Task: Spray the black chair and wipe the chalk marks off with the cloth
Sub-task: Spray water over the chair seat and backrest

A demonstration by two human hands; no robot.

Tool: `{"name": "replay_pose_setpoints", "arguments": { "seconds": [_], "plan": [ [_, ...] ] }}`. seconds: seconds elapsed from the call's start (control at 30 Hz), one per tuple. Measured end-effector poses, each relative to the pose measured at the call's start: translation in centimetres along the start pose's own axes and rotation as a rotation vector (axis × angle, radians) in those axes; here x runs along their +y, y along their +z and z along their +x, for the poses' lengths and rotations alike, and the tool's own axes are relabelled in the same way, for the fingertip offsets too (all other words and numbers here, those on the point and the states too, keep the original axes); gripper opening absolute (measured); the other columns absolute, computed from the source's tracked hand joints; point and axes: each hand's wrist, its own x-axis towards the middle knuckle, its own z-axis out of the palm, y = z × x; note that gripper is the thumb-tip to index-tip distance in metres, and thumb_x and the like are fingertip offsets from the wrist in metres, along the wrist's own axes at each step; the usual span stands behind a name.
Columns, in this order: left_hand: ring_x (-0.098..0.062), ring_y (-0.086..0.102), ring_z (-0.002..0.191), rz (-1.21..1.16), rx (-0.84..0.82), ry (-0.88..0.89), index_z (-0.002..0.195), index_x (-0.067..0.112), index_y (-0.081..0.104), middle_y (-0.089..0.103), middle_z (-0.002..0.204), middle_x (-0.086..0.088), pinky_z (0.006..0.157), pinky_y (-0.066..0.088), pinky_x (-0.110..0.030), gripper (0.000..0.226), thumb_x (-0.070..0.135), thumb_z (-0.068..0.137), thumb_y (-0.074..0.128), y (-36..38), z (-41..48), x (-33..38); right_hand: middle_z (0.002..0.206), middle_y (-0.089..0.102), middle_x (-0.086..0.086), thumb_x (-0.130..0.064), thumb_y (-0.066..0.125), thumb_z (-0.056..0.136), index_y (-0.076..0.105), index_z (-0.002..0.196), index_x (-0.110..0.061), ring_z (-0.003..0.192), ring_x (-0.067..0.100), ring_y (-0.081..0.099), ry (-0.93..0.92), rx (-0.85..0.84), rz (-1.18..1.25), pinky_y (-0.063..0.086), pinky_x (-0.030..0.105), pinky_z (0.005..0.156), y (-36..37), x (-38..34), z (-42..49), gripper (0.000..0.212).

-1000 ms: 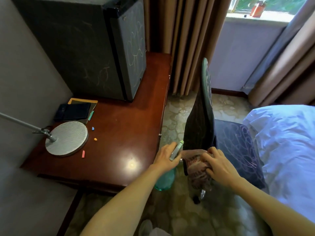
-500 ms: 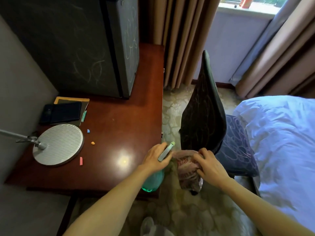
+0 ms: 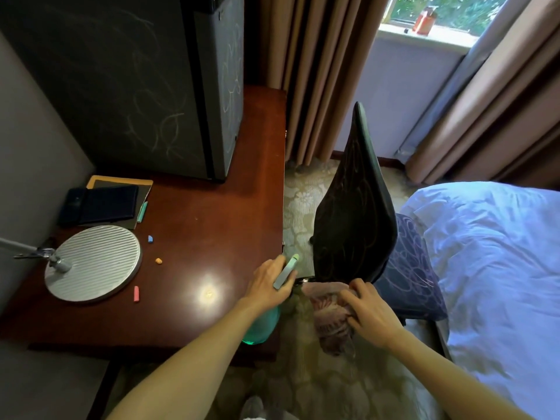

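Note:
The black chair (image 3: 354, 219) stands between the desk and the bed, its back covered in faint chalk scribbles. More chalk loops show on its seat (image 3: 415, 268). My left hand (image 3: 269, 283) grips a teal spray bottle (image 3: 260, 328) by its pale green trigger head, the nozzle pointing toward the bottom of the chair back. My right hand (image 3: 369, 310) holds a bunched pinkish cloth (image 3: 328, 316) just under the lower edge of the chair back.
A dark wooden desk (image 3: 212, 225) on the left carries a round lamp base (image 3: 94, 262), a dark wallet on a notebook (image 3: 100, 204), small chalk pieces (image 3: 136, 294) and a chalk-marked black cabinet (image 3: 136, 80). A bed with white bedding (image 3: 497, 268) lies right. Curtains (image 3: 318, 71) hang behind.
The view has shifted, so more of the chair back's rear face shows. Both hands stay low at the chair back with bottle and cloth, barely moved.

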Motion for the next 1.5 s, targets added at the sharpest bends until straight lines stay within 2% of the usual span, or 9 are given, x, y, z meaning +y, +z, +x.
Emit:
{"name": "replay_pose_setpoints", "arguments": {
  "seconds": [0.1,0.33,0.43,0.67,0.93,1.07,1.23,1.4,1.5],
  "plan": [
    [-0.015,0.045,0.068,0.001,0.019,-0.011,0.088,0.016,0.044,0.046,0.074,0.002,0.060,0.030,-0.027,0.019,0.031,0.096,0.052,-0.3,-0.5,-0.5,0.128,0.042,0.005,-0.038,0.058,0.084,0.041,0.123,-0.033,0.112,0.024,0.044,0.006,0.010,0.013,0.051,0.037,0.085,-0.1,0.1,0.1,0.043],
    [-0.016,0.045,0.056,0.010,-0.026,-0.096,0.081,0.016,0.042,0.046,0.066,0.003,0.051,0.032,-0.027,0.022,0.030,0.095,0.052,1.1,-2.6,-0.5,0.135,0.031,0.000,-0.040,0.051,0.090,0.040,0.131,-0.030,0.120,0.019,0.033,-0.026,-0.046,-0.033,0.044,0.030,0.095,0.0,-0.9,0.1,0.044],
    [-0.020,0.050,0.061,0.064,-0.051,-0.123,0.083,0.018,0.041,0.050,0.071,0.001,0.056,0.041,-0.033,0.021,0.032,0.095,0.051,2.1,-3.8,-0.6,0.136,0.030,-0.001,-0.040,0.050,0.091,0.039,0.132,-0.031,0.122,0.018,0.031,-0.047,-0.061,-0.035,0.044,0.030,0.097,0.0,-0.6,0.0,0.044],
    [-0.015,0.049,0.070,0.048,-0.037,-0.084,0.093,0.016,0.048,0.048,0.079,0.004,0.065,0.043,-0.029,0.019,0.035,0.095,0.052,4.5,-6.4,0.6,0.134,0.034,0.003,-0.037,0.054,0.088,0.044,0.129,-0.029,0.119,0.021,0.036,-0.092,-0.030,-0.007,0.046,0.032,0.093,0.0,2.0,-1.1,0.043],
    [-0.009,0.050,0.065,-0.029,0.096,-0.012,0.091,0.017,0.053,0.049,0.077,0.010,0.058,0.041,-0.021,0.014,0.031,0.090,0.056,8.6,-8.5,4.6,0.136,0.030,0.001,-0.039,0.051,0.090,0.040,0.132,-0.031,0.120,0.019,0.032,-0.138,-0.044,-0.002,0.046,0.031,0.093,0.0,7.0,-4.4,0.043],
    [-0.010,0.053,0.069,-0.018,0.115,0.002,0.094,0.024,0.051,0.048,0.079,0.012,0.061,0.049,-0.030,0.016,0.039,0.090,0.050,11.7,-9.2,6.5,0.133,0.031,0.001,-0.036,0.053,0.089,0.042,0.132,-0.031,0.119,0.020,0.033,-0.147,-0.042,0.024,0.046,0.034,0.093,0.1,10.6,-6.6,0.044],
    [-0.008,0.052,0.071,0.026,0.161,0.023,0.096,0.026,0.048,0.051,0.081,0.009,0.063,0.048,-0.029,0.010,0.034,0.091,0.053,15.6,-10.1,9.8,0.124,0.036,0.000,-0.030,0.057,0.086,0.041,0.135,-0.031,0.107,0.018,0.038,-0.124,-0.010,0.034,0.047,0.027,0.084,0.7,15.6,-9.5,0.051],
    [-0.008,0.051,0.074,0.002,0.182,0.008,0.093,0.026,0.048,0.050,0.082,0.009,0.066,0.048,-0.031,0.015,0.041,0.093,0.048,19.4,-9.9,13.8,0.120,0.041,0.003,-0.025,0.061,0.083,0.044,0.133,-0.030,0.103,0.021,0.040,-0.087,0.008,0.048,0.048,0.031,0.080,1.2,20.3,-13.1,0.053],
    [-0.007,0.052,0.073,0.004,0.186,0.012,0.094,0.025,0.049,0.051,0.080,0.008,0.064,0.048,-0.026,0.020,0.045,0.092,0.047,21.7,-9.6,16.2,0.116,0.041,0.003,-0.022,0.061,0.082,0.046,0.132,-0.028,0.100,0.022,0.042,-0.061,0.010,0.036,0.050,0.031,0.077,1.3,22.9,-15.5,0.052]
  ]
}}
